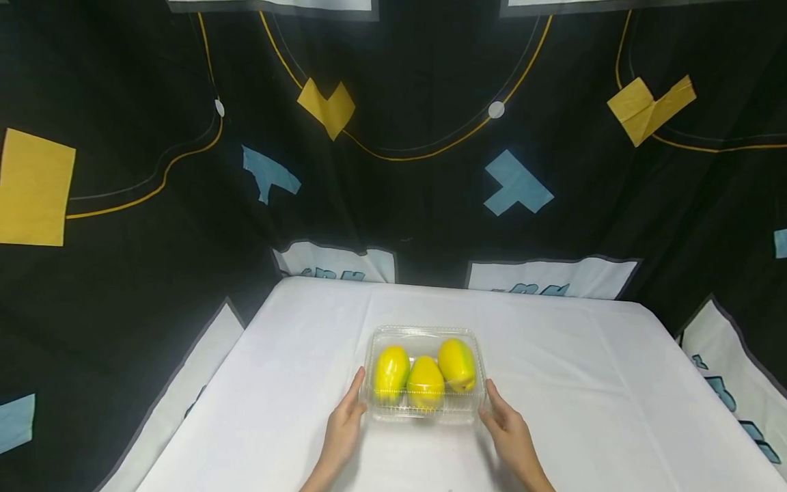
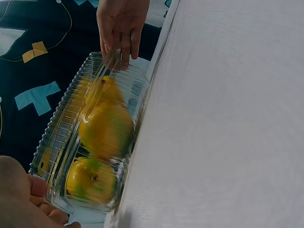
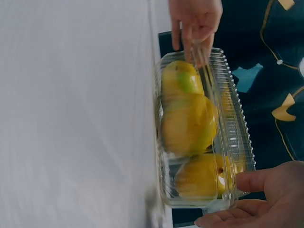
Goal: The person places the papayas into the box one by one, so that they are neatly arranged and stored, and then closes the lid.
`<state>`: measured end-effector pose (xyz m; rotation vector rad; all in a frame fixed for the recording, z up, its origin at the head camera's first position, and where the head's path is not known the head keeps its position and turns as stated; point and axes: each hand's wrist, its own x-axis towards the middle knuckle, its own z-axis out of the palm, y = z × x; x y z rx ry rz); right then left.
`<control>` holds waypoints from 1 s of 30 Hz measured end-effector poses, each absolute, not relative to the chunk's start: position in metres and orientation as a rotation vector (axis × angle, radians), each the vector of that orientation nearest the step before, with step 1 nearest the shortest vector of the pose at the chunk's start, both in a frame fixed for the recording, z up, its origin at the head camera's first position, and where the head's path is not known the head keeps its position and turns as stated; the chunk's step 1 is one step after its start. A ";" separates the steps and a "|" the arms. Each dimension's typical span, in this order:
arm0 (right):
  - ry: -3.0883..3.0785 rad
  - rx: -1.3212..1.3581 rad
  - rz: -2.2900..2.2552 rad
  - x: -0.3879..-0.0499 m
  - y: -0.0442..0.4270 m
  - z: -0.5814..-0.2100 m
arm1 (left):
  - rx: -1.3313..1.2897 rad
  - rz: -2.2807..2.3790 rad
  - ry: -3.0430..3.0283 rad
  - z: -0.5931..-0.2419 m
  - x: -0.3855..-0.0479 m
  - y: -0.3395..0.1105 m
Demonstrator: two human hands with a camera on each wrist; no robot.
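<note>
A clear plastic clamshell box (image 1: 455, 408) is at the middle of the white table, its lid closed. Three yellow, mango-like fruits lie inside: a left one (image 1: 391, 374), a middle one (image 1: 425, 384) and a right one (image 1: 457, 364). My left hand (image 1: 342, 427) pinches the box's left side, with the thumb and fingers at its edge in the left wrist view. On the opposite side, my right hand (image 1: 507, 437) grips the box the same way, as the right wrist view shows. Whether the box's underside touches the cloth, I cannot tell.
White cloth covers the table (image 1: 572, 383). Behind it hangs a dark curtain (image 1: 418, 219) with yellow and blue patches, curved lines and white lettered panels along the bottom.
</note>
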<state>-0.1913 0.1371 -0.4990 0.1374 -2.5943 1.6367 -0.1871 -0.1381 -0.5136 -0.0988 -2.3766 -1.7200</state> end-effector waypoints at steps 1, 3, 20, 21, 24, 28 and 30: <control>-2.584 0.139 1.644 -0.191 0.137 -0.500 | -0.111 -1.723 -2.373 -0.514 -0.187 -0.138; -2.566 0.130 1.654 -0.191 0.136 -0.501 | -0.122 -1.730 -2.368 -0.516 -0.187 -0.137; -2.524 -0.185 1.731 -0.193 0.138 -0.508 | -0.125 -1.618 -2.347 -0.526 -0.184 -0.128; -2.528 -0.186 1.714 -0.193 0.138 -0.509 | -0.125 -1.603 -2.343 -0.527 -0.184 -0.128; -2.528 -0.172 1.647 -0.192 0.137 -0.512 | -0.114 -1.592 -2.324 -0.529 -0.184 -0.128; -2.517 -0.141 1.571 -0.192 0.134 -0.515 | -0.109 -1.589 -2.311 -0.533 -0.185 -0.129; -2.530 -0.136 1.556 -0.192 0.132 -0.516 | -0.108 -1.584 -2.311 -0.535 -0.186 -0.129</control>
